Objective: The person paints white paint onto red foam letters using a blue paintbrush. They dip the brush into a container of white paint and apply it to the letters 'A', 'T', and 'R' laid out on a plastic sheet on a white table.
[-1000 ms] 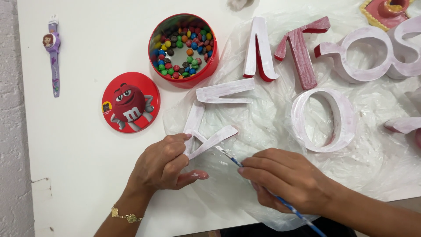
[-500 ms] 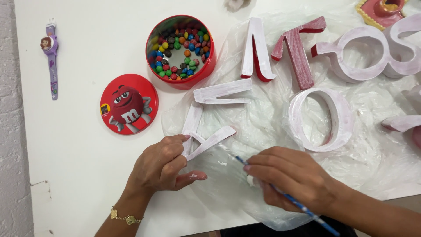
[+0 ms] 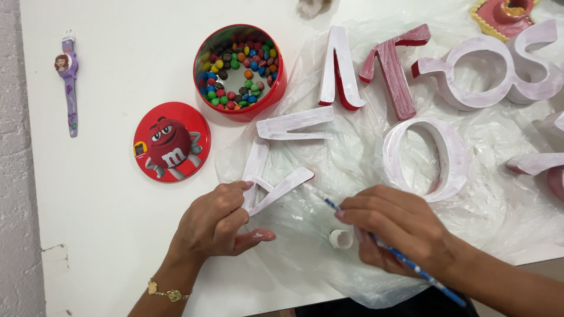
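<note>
One white-painted letter [image 3: 276, 182], streaky, red showing through.

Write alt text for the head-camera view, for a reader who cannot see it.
The left hand steadies a white-painted block letter on clear plastic sheeting while the right hand holds a thin blue paintbrush to it. A round red tin of coloured candies stands behind.

White table [image 3: 117, 246] — candy tin [image 3: 239, 70] near twelve o'clock, red lid [image 3: 171, 141] beside it, purple toy watch [image 3: 70, 79] at ten, clear plastic sheet [image 3: 329, 258] at three, perhaps a bag.

White table [image 3: 111, 246], rough pale wall [image 3: 14, 176], even light
</note>
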